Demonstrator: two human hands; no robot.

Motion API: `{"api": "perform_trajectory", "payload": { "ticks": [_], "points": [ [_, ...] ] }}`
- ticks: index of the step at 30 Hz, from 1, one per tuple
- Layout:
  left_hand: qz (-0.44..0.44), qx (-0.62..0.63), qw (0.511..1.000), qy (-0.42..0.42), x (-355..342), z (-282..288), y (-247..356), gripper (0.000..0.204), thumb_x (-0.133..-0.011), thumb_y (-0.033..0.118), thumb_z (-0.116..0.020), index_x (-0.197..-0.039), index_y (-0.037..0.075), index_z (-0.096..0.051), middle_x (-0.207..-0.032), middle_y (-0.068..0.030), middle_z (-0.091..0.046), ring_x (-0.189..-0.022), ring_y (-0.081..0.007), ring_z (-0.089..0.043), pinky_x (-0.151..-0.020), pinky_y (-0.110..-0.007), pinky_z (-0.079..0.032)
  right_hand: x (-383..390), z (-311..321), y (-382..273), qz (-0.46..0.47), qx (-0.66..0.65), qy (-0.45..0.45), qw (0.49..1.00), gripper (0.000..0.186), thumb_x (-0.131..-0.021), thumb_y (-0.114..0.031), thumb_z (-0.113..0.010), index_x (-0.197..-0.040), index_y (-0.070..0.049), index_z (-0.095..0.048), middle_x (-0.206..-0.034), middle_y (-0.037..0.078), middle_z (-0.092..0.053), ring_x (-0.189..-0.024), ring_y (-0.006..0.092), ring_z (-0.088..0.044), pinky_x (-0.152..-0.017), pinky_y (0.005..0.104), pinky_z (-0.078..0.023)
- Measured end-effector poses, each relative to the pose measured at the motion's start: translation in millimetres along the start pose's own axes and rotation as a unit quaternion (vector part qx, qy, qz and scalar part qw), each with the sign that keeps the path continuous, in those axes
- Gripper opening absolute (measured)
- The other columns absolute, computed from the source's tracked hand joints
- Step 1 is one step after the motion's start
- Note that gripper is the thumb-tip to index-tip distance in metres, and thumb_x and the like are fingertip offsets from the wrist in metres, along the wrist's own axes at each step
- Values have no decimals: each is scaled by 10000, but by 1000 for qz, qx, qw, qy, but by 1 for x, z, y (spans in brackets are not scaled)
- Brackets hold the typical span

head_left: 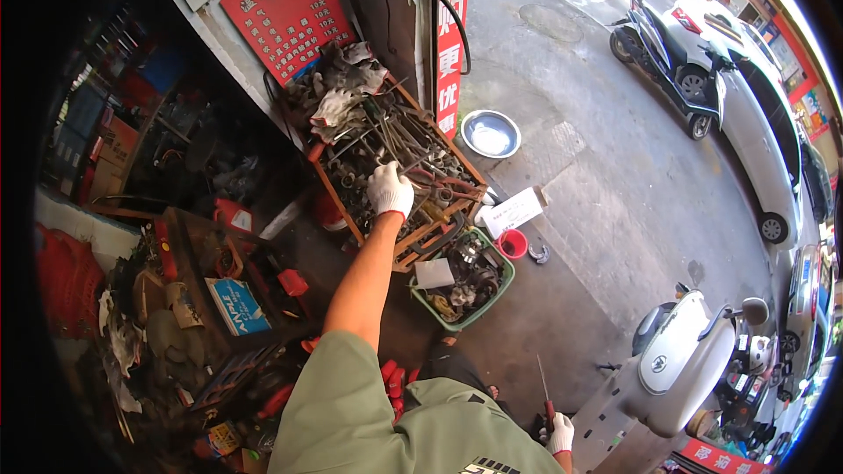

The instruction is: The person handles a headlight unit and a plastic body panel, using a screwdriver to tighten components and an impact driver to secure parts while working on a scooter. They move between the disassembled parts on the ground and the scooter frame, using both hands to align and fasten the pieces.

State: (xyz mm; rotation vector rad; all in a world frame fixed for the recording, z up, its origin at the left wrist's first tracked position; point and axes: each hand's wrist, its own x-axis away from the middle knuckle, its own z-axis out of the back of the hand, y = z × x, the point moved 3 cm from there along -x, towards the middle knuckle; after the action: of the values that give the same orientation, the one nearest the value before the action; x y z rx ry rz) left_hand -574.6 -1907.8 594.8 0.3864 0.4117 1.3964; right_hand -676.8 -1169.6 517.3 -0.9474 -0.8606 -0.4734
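Reaching left hand [390, 190] into tool tray [327, 177], concrete pavement [597, 167]

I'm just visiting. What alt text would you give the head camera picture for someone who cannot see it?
A person's white-gloved left hand reaches into a wooden tray of wrenches and pliers, while the gloved right hand holds a red-handled screwdriver low at their side. A green basket of metal parts, a steel bowl and a white scooter stand around on the concrete.

Head camera, high, facing down – tool tray [399, 154], pavement [597, 167] well below.
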Motion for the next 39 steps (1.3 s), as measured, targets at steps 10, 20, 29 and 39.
{"api": "perform_trajectory", "payload": {
  "ticks": [10,20,29,39],
  "points": [
    [-121,26,992,28,18,-28,-18,489,-856,86,-657,-1337,109,-571,-1419,-97,-518,-1290,-324,-500,-1092,-435,-415,-11,-6,31,43,91,30,994,311,-939,-248,-639,-1062,36,-668,-854,63,-645,-745,169,-583,-717,335,-502],
    [-44,200,979,21,-15,-22,-30,251,-942,86,-539,-1146,36,-677,-1171,-152,-662,-1089,-317,-645,-968,-392,-518,3,20,49,23,116,66,991,311,-938,-254,-656,-985,52,-680,-855,41,-642,-779,145,-546,-743,325,-459],
    [-128,172,976,40,-12,-21,-9,214,-922,75,-575,-1106,44,-680,-1122,-155,-673,-1052,-314,-658,-939,-392,-524,13,-27,12,18,53,27,998,293,-964,-267,-613,-1087,-4,-656,-858,38,-609,-663,147,-562,-500,295,-495],
    [-129,233,964,30,25,-25,-13,227,-901,78,-588,-1113,59,-668,-1073,-159,-668,-1029,-338,-643,-920,-422,-519,23,-22,24,4,131,55,990,271,-931,-223,-647,-1032,27,-675,-878,33,-635,-777,149,-556,-726,330,-478]
  ]
}}
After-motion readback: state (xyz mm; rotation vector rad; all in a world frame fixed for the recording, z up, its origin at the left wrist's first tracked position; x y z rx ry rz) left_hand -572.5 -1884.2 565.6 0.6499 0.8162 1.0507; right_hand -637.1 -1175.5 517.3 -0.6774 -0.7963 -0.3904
